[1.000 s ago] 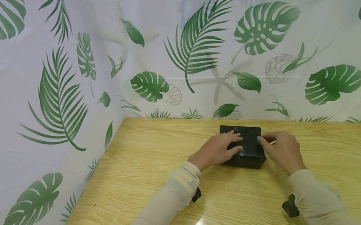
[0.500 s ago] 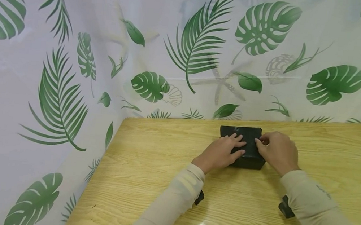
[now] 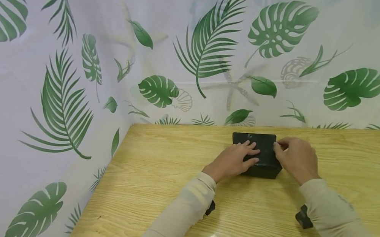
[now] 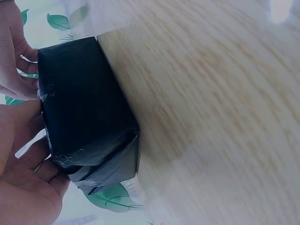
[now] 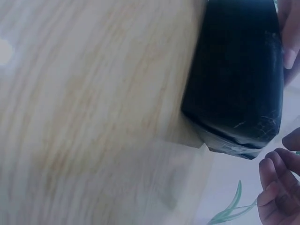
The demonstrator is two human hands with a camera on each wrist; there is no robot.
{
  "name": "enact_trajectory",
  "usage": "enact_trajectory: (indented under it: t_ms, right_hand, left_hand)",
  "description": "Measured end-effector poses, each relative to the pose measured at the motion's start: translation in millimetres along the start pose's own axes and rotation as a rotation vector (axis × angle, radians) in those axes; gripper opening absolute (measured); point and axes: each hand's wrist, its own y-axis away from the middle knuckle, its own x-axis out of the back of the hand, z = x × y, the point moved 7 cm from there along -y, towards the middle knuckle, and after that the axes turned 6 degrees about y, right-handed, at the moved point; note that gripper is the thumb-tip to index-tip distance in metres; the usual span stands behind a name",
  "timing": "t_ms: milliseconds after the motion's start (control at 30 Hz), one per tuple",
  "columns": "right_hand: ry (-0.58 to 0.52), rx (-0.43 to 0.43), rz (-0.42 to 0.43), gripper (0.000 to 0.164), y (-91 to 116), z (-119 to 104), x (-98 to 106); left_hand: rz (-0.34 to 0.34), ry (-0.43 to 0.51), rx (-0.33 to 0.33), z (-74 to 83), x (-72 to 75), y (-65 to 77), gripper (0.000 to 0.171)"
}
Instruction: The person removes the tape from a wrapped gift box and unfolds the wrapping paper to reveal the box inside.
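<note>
A box wrapped in black plastic (image 3: 266,152) lies on the table, with creased clear tape at its folded end (image 4: 108,166). My left hand (image 3: 232,160) rests on the box's top, fingers spread and fairly straight. At the box's right edge is my right hand (image 3: 296,159), its fingers bent and the thumb by the top corner. In the right wrist view the right hand's curled fingers (image 5: 276,185) are close to the taped end; whether they pinch a bit of tape or wrap cannot be made out.
The wood-grain table (image 3: 155,191) reaches back to a white curtain (image 3: 216,60) printed with green leaves. Dark wrist-worn devices (image 3: 304,217) show beneath both sleeves. Light glares off the table near the front.
My left hand has slid slightly right across the box top and stayed there. My right hand moved left over the edge, then back right. The box has barely moved.
</note>
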Motion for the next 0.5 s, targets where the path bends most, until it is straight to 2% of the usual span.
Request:
enact_trajectory:
  t_ms: [300, 500]
  right_hand:
    - [0.052, 0.017, -0.052, 0.031, -0.6, -3.0, -7.0]
    - [0.035, 0.004, -0.042, 0.025, -1.0, -2.5, -6.1]
  left_hand:
    - [-0.006, 0.01, 0.02, -1.6, -1.5, -1.0, 0.043]
    - [0.001, 0.014, 0.022, -1.7, -1.4, -2.0, 0.043]
